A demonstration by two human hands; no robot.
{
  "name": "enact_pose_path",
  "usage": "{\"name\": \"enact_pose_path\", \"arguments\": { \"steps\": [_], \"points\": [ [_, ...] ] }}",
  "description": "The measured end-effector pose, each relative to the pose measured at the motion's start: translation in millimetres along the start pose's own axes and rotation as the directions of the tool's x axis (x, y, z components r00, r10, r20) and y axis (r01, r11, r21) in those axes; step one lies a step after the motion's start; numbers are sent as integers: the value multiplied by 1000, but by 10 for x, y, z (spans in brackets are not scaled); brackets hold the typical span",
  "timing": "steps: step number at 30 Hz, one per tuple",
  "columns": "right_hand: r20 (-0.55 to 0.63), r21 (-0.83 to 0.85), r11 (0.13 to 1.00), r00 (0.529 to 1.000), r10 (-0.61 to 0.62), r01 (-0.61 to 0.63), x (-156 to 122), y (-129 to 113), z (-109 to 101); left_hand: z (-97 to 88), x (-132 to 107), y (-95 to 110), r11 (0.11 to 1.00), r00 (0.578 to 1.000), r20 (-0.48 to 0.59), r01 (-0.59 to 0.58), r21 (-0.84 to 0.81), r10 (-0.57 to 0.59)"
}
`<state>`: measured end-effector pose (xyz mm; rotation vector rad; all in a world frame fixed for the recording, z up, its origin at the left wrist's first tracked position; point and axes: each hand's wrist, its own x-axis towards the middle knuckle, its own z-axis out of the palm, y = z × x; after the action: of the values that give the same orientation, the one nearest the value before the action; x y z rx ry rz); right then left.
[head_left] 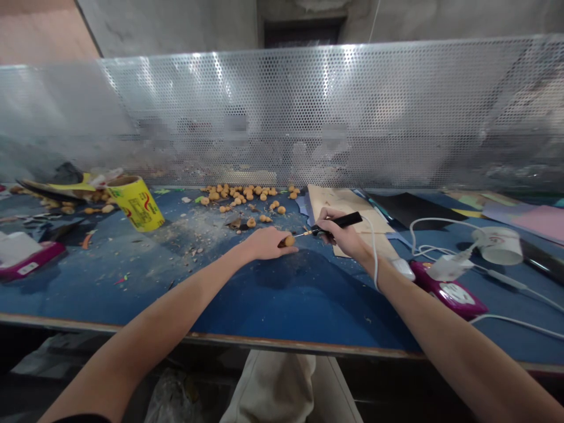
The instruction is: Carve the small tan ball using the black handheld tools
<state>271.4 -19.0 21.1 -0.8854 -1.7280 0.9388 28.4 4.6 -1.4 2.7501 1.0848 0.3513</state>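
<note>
My left hand (265, 243) rests low over the blue table and pinches a small round tan gourd-like piece (289, 241) between thumb and fingers. Held in my right hand (338, 234) is a wood-burning pen (348, 220) with a black handle, a thin metal tip and a white cord. The tip points left and reaches the tan piece; whether it touches cannot be made out. Beyond my hands lie several similar tan pieces (238, 200), some loose and some bunched near the perforated screen.
A yellow tube (140, 205) stands at left. Beige card sheets (328, 202) lie beneath my right hand. Purple power strips (456, 296) sit at both sides, with white cables and a white roll (500, 245) at right. A perforated metal screen (282, 111) closes the table's back.
</note>
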Motion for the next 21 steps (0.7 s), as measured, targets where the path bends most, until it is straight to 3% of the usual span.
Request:
{"name": "enact_pose_path", "arguments": {
  "steps": [21],
  "points": [
    [6, -1, 1000, 1000, 1, -1, -3, -27, -1, 5, -8, 12, 997, 1000, 3, 12, 76, -13]
  ]
}}
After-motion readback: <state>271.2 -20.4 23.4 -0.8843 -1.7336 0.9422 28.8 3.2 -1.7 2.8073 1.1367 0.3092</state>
